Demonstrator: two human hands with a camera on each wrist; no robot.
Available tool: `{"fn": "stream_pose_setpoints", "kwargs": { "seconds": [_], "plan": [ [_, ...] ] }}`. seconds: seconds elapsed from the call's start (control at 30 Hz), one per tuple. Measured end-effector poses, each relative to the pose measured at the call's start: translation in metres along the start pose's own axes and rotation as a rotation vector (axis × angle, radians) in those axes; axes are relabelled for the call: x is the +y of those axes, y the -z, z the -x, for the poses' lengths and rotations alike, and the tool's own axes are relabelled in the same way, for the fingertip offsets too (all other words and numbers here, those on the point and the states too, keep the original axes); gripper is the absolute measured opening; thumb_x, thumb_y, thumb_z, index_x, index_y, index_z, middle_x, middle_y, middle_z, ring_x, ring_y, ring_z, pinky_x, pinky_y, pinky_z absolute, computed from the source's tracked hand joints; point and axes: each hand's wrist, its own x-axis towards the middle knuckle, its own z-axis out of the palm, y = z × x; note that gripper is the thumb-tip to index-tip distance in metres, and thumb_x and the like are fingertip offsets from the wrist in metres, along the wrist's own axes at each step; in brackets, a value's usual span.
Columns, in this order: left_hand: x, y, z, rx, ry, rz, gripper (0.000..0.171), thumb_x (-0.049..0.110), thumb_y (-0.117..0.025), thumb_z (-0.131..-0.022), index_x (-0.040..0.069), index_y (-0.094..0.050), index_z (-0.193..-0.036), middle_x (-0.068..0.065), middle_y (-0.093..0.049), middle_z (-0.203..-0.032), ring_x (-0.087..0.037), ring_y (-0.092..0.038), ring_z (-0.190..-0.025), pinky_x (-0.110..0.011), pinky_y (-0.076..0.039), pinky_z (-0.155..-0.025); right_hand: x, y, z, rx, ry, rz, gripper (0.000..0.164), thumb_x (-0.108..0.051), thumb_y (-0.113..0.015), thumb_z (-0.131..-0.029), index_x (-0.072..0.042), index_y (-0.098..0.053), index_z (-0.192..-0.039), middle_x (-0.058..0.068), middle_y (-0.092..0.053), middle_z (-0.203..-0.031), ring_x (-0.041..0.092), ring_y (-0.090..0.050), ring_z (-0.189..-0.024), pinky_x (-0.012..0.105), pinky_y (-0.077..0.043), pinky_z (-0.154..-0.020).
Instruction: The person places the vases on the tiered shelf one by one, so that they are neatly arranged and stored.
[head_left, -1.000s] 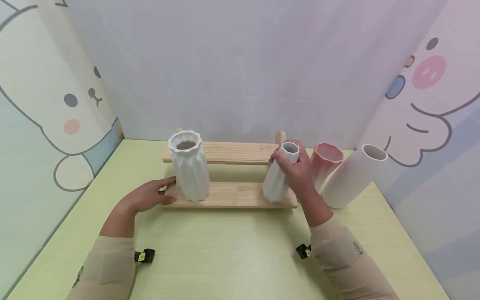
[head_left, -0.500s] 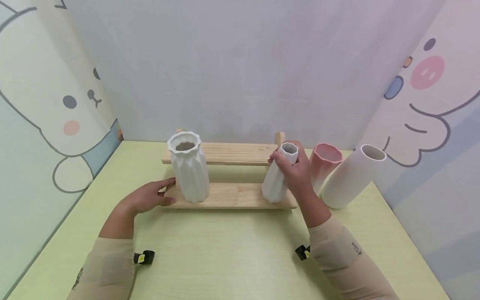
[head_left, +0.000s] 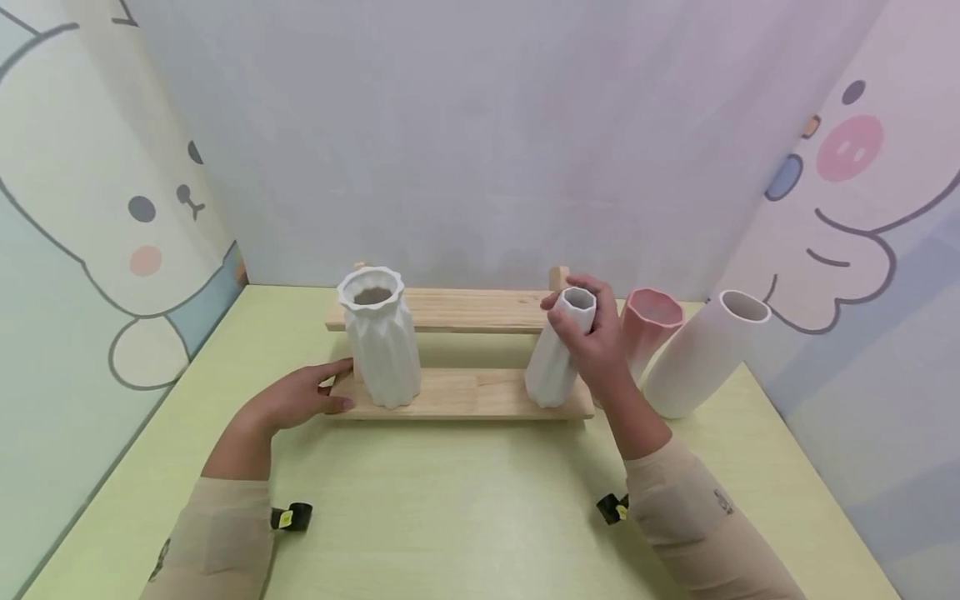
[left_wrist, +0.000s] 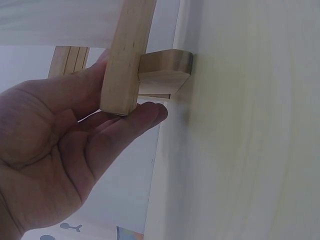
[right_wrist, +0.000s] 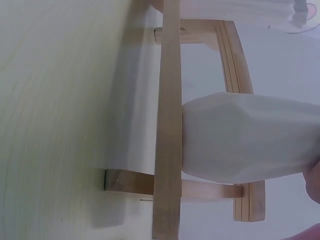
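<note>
White, narrow, faceted ceramic-looking vase (head_left: 551, 371) stands upright on the lower board of the two-tier pale wooden shelf (head_left: 472, 392), near its right end. Right hand (head_left: 603, 350): grip closed to the vase's width, thumb on the near face just below the mouth, fingers curled around behind. The right wrist view shows the base resting on the board and fingertips at the vase's upper part. Left hand (head_left: 296, 396): grip spans the left end of the lower board, digits on both sides of the wood, as the left wrist view confirms. Wider white ribbed vase (head_left: 386, 358) with a scalloped rim: upright on the same board, just beside that hand. Pink faceted vase (head_left: 647, 333) and tall smooth white vase (head_left: 701, 358): both to the right of the shelf, the latter on the pale yellow-green counter (head_left: 450, 508); true tilt cannot be told. Beige sleeves (head_left: 697, 500) cover both forearms.
</note>
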Motion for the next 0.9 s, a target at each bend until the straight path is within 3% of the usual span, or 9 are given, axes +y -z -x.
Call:
{"fn": "stream_pose_setpoints", "kwargs": {
  "seconds": [0.1, 0.23, 0.3, 0.53, 0.67, 0.8, 0.9],
  "plan": [
    [0.001, -0.001, 0.0, -0.003, 0.004, -0.003, 0.079, 0.041, -0.07, -0.089, 0.021, -0.032, -0.155, -0.021, -0.031, -0.157, -0.05, -0.046, -0.131, -0.063, -0.039, -0.103, -0.004, 0.006, 0.0, 0.021, 0.155, -0.076, 0.056, -0.001, -0.064, -0.089, -0.007, -0.037, -0.138, 0.019, -0.061, -0.117, 0.026, -0.061, -0.107, 0.027, -0.051, -0.09],
    [0.001, -0.001, 0.0, -0.009, 0.008, 0.0, 0.08, 0.042, -0.07, -0.089, 0.021, -0.031, -0.156, -0.021, -0.031, -0.157, -0.05, -0.045, -0.132, -0.063, -0.039, -0.103, -0.021, 0.019, 0.002, 0.071, 0.323, -0.169, 0.065, -0.003, -0.07, -0.085, -0.004, -0.034, -0.138, 0.021, -0.055, -0.128, 0.034, -0.051, -0.122, 0.036, -0.039, -0.109],
    [0.002, -0.001, 0.0, -0.012, 0.009, -0.001, 0.08, 0.042, -0.07, -0.089, 0.021, -0.03, -0.156, -0.022, -0.03, -0.157, -0.05, -0.045, -0.132, -0.064, -0.039, -0.102, -0.032, 0.028, 0.003, 0.104, 0.374, -0.166, 0.067, -0.007, -0.074, -0.083, -0.001, -0.035, -0.137, 0.021, -0.054, -0.13, 0.036, -0.048, -0.126, 0.04, -0.035, -0.114],
    [-0.001, 0.001, 0.001, -0.013, 0.01, -0.015, 0.081, 0.045, -0.069, -0.089, 0.021, -0.03, -0.156, -0.022, -0.03, -0.157, -0.05, -0.045, -0.131, -0.064, -0.04, -0.101, -0.069, 0.066, 0.01, 0.285, 0.489, -0.057, 0.073, -0.016, -0.084, -0.076, 0.007, -0.04, -0.129, 0.023, -0.057, -0.124, 0.035, -0.052, -0.124, 0.04, -0.036, -0.113],
    [-0.001, 0.001, 0.002, -0.012, 0.015, -0.011, 0.082, 0.045, -0.069, -0.089, 0.02, -0.03, -0.156, -0.022, -0.03, -0.157, -0.05, -0.044, -0.132, -0.064, -0.039, -0.102, -0.084, 0.088, 0.014, 0.4, 0.436, 0.08, 0.074, -0.018, -0.082, -0.076, 0.003, -0.038, -0.132, 0.019, -0.057, -0.127, 0.033, -0.048, -0.126, 0.038, -0.032, -0.114],
    [0.001, 0.001, 0.002, -0.015, 0.013, -0.009, 0.082, 0.045, -0.069, -0.089, 0.019, -0.029, -0.156, -0.024, -0.029, -0.157, -0.051, -0.044, -0.131, -0.065, -0.039, -0.101, -0.077, 0.12, 0.017, 0.422, 0.265, 0.333, 0.074, -0.019, -0.075, -0.079, -0.007, -0.036, -0.141, 0.011, -0.052, -0.137, 0.026, -0.043, -0.134, 0.033, -0.026, -0.118],
    [0.004, 0.0, 0.002, -0.02, 0.007, -0.009, 0.083, 0.045, -0.069, -0.089, 0.019, -0.028, -0.156, -0.025, -0.029, -0.157, -0.052, -0.044, -0.131, -0.065, -0.04, -0.1, -0.063, 0.145, 0.018, 0.412, 0.129, 0.455, 0.075, -0.018, -0.073, -0.08, -0.016, -0.035, -0.145, 0.008, -0.048, -0.143, 0.02, -0.04, -0.137, 0.03, -0.024, -0.119]
  ]
}}
